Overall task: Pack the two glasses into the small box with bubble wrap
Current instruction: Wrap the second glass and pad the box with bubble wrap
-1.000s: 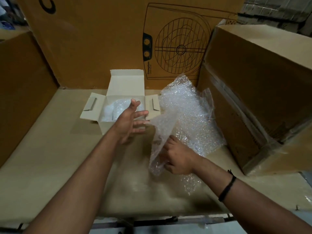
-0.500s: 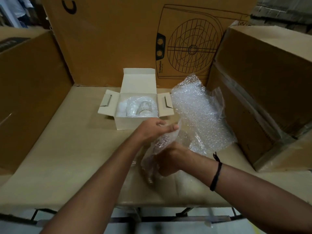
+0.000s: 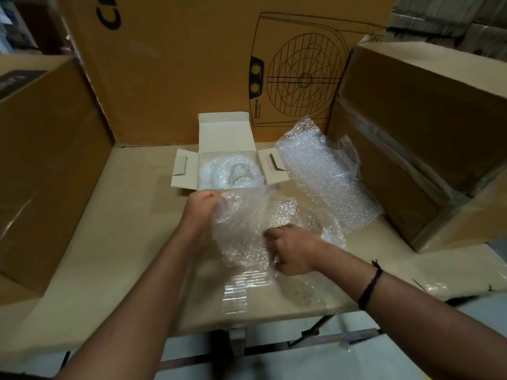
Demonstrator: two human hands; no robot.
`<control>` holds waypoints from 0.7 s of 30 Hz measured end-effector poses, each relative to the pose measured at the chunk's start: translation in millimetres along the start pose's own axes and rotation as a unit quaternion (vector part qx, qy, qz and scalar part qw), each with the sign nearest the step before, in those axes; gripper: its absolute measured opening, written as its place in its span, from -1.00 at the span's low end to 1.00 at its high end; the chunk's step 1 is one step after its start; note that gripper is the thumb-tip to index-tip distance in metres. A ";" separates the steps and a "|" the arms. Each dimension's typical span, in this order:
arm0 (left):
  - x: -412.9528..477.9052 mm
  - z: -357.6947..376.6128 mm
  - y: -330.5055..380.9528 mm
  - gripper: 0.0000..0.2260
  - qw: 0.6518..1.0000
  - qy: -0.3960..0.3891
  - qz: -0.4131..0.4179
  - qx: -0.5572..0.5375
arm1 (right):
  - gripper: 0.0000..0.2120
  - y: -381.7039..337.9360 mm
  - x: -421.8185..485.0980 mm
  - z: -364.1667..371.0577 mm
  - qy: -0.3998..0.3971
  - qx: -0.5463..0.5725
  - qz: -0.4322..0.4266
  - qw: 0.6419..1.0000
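Looking down from the head camera, both forearms reach into the middle of the frame over a table (image 3: 123,237) covered in brown cardboard. The left hand (image 3: 204,207) has its fingers curled and pinches the upper left edge of a bubble wrap sheet (image 3: 244,229), lifting that edge just in front of the small box (image 3: 226,135). The right hand (image 3: 292,252), lower and to the right, grips the sheet's lower right part with bent fingers; a black band (image 3: 370,283) circles that wrist. Between the two hands the sheet hangs crumpled, its lower end touching the table. The small box sits at the centre of the frame, just above the left hand, with its lid flap standing upright and both side flaps folded outward. Inside it, a glass (image 3: 241,174) shows through clear wrapping, and a white wrapped bundle (image 3: 210,174) lies against it on the left; what that bundle holds cannot be told. A loose heap of bubble wrap (image 3: 323,176) rests on the table just right of the box, touching its right flap. A tall carton printed with a fan drawing (image 3: 178,64) stands behind the box across the upper frame. A plain brown carton (image 3: 425,127) fills the right side, and another carton (image 3: 44,165) fills the left.
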State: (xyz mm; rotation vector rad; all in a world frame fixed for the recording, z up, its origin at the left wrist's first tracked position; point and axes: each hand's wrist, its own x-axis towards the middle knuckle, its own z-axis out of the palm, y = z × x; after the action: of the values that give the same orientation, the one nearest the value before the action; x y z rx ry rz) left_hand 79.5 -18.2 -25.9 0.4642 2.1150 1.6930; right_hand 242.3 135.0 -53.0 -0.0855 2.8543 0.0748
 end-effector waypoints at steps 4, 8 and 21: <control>-0.4 -49.0 -32.1 -0.92 0.998 0.049 -0.025 -0.018 | -0.57 9.0 -18.9 4.3 0.022 0.119 0.033 0.992; -0.3 -84.2 -60.0 -0.90 0.994 0.066 -0.077 -0.044 | -0.25 4.1 -24.6 2.2 0.074 0.280 0.115 0.950; -16.2 -128.1 -77.5 -0.83 0.989 -0.058 -0.045 0.126 | 0.04 -13.2 20.4 21.5 0.025 0.111 0.225 0.968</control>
State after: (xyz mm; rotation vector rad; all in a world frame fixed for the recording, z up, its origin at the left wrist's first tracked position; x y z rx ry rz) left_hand 29.1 -151.3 -75.3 0.5179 2.2367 1.3233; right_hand 229.7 122.1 -80.0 0.6144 2.8502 -0.1567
